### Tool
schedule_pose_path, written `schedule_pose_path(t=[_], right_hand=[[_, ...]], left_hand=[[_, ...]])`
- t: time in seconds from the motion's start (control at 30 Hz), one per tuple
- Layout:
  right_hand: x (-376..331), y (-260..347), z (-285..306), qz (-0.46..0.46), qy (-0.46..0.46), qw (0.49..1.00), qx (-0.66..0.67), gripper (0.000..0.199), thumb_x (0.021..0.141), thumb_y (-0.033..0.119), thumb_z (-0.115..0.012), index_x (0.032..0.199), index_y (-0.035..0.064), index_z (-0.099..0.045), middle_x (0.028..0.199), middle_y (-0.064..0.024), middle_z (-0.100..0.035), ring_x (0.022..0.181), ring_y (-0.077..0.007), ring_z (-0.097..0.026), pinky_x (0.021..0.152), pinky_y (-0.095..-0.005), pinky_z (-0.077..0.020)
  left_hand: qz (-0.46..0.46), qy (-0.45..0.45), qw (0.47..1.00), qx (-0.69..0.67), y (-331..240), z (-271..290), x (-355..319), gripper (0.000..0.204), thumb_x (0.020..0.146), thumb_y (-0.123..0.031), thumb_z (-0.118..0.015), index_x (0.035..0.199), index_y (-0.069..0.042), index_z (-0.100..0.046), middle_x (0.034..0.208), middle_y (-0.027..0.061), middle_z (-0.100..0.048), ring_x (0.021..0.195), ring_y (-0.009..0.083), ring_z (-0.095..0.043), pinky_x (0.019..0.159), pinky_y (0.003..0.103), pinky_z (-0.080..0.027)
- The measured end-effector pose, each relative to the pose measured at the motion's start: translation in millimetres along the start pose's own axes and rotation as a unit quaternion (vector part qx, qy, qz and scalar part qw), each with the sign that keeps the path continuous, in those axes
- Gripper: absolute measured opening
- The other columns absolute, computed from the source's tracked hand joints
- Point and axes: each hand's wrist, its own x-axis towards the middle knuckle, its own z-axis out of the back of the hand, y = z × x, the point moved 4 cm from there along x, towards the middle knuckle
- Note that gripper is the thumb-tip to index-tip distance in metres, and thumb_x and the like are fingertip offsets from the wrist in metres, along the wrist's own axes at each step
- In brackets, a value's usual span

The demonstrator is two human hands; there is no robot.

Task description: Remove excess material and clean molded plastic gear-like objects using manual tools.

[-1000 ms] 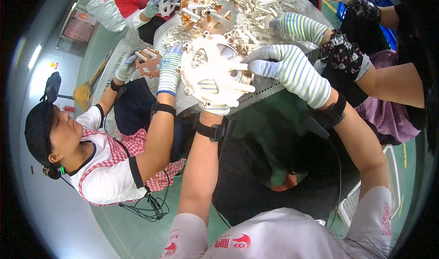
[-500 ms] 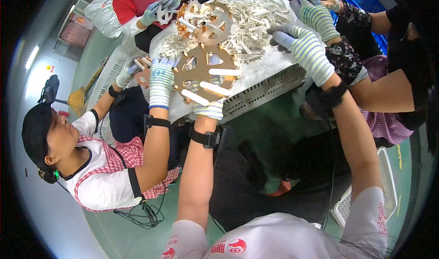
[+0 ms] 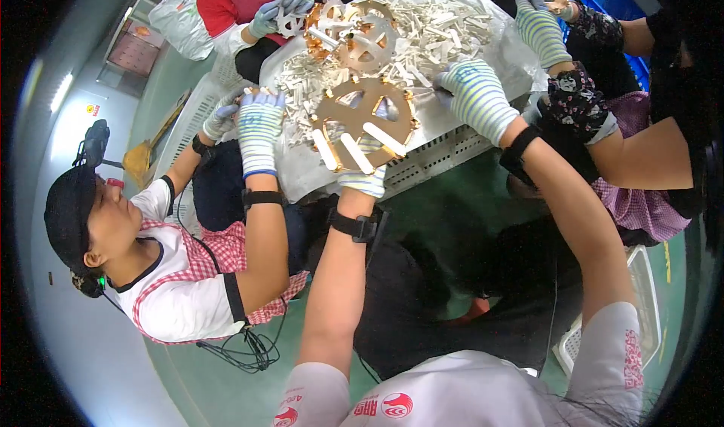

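Left hand (image 3: 362, 181) grips copper-coloured wheel (image 3: 365, 116) from below, three white sticks (image 3: 356, 153) on it; right hand (image 3: 477, 97) curled near stick pile (image 3: 441, 31), grip unclear.

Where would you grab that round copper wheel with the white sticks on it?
I'd pinch the copper wheel by its upper right rim, probably coming from the right. That edge has an opening just inside to curl around. The white sticks lie across the lower part, and the left hand is at the bottom.
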Motion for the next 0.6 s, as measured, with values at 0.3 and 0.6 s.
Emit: schedule_pose_path(t=[0.3, 0.6], right_hand=[[-21, 34, 44, 0.012, -0.058, 0.987, 0.148, 0.023, 0.08, 0.011, -0.074, 0.101, 0.0036, -0.075, 0.091, -0.0155, -0.071, 0.092, -0.0349, -0.067, 0.083, -0.0433, -0.0529], [-38, 19, 27, -0.24, 0.116, 0.869, 0.416, 0.029, 0.094, 0.008, -0.068, 0.12, -0.0052, -0.07, 0.09, -0.006, -0.074, 0.081, -0.0091, -0.064, 0.074, -0.0285, -0.0542]], left_hand=[[0.001, 0.063, 0.99, -0.125, -11, -9, -1, 0.06, 0.099, -0.043, -0.054, 0.15, -0.013, -0.046, 0.152, 0.0105, -0.05, 0.139, 0.0289, -0.047, 0.12, 0.047, -0.034], [-0.004, 0.067, 0.983, -0.173, -24, -8, -8, 0.072, 0.095, -0.059, -0.046, 0.152, -0.014, -0.043, 0.152, 0.0107, -0.05, 0.139, 0.0308, -0.047, 0.118, 0.052, -0.035]])
